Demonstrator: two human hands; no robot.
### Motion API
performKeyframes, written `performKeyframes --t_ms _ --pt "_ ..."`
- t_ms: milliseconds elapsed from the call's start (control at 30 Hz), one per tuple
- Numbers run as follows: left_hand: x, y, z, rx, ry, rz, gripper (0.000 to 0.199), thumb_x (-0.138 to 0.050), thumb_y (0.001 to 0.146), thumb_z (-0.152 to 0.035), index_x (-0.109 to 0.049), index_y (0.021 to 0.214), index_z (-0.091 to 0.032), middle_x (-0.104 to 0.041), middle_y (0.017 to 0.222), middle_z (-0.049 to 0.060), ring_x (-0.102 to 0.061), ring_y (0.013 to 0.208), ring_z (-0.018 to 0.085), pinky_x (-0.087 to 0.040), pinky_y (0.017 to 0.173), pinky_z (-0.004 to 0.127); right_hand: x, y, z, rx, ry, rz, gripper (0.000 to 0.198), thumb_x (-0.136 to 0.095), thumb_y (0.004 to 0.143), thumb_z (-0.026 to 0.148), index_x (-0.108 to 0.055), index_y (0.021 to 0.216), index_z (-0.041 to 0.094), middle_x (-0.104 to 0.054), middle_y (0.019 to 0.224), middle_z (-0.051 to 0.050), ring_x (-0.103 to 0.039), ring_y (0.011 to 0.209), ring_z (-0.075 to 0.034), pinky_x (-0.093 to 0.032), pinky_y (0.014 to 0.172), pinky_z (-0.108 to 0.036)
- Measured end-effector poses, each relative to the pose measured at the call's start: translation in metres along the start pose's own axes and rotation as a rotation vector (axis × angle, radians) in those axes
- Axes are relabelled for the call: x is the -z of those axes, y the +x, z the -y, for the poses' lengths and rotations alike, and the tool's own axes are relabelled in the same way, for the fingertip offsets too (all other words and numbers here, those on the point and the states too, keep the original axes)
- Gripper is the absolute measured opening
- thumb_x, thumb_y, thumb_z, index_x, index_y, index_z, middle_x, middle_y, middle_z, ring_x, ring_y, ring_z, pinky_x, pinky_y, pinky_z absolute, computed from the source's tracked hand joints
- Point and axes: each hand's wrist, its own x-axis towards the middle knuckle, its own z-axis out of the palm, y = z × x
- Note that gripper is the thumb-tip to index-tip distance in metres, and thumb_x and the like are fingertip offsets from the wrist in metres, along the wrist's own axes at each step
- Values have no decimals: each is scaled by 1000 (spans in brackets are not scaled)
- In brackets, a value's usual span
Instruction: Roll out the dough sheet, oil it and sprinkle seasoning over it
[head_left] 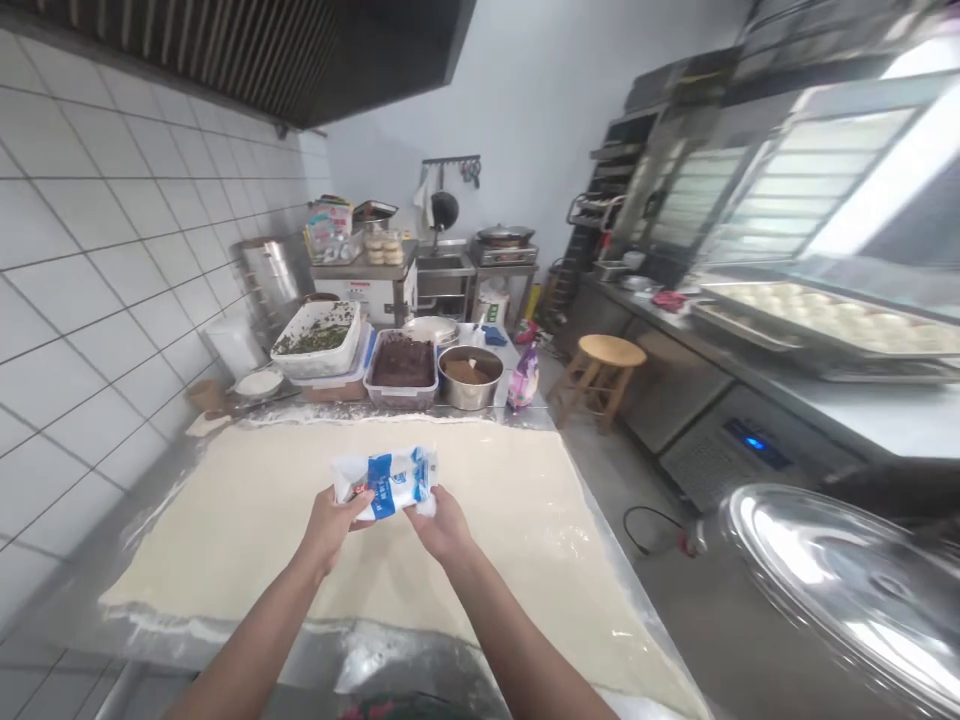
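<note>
Between my two hands is a white and blue plastic packet, held up over a wide sheet of rolled dough. My left hand grips its left end, with the thumb laid across the front. At the lower right corner, the fingers of my right hand are closed on the same packet. Its contents are hidden, and the print is too small to read. The dough covers most of the metal worktable and has ragged, floury edges.
Behind the dough stand a tub of chopped greens, a tub of dark paste, a steel pot of brown powder and a purple pouch. To the right are a wooden stool, trays of pale buns and a shiny round lid.
</note>
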Motion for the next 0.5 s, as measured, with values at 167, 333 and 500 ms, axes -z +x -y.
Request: performKeyframes --t_ms 167,333,500 --pt "44 25 2 175 -297 98 32 -69 70 -12 -60 100 -14 -66 92 8 -64 76 17 -57 63 30 -11 7 -31 36 6 -35 15 -40 87 20 -48 75 16 -54 59 -1 -47 44 -8 -35 34 -14" --pt "78 45 12 365 -574 115 27 -62 74 -4 -60 97 -18 -66 86 0 -64 72 12 -57 63 25 -9 3 -8 81 -32 -76 29 -37 91 29 -35 65 18 -32 48 7 -25 34 -4 -11 29 -11" --pt "118 55 23 409 -692 84 23 -58 76 -5 -60 94 -19 -65 77 -3 -65 73 12 -57 66 23 -3 -26 109 453 -233 -282 29 -33 92 23 -31 64 19 -29 48 8 -25 34 -4 -14 29 -10"
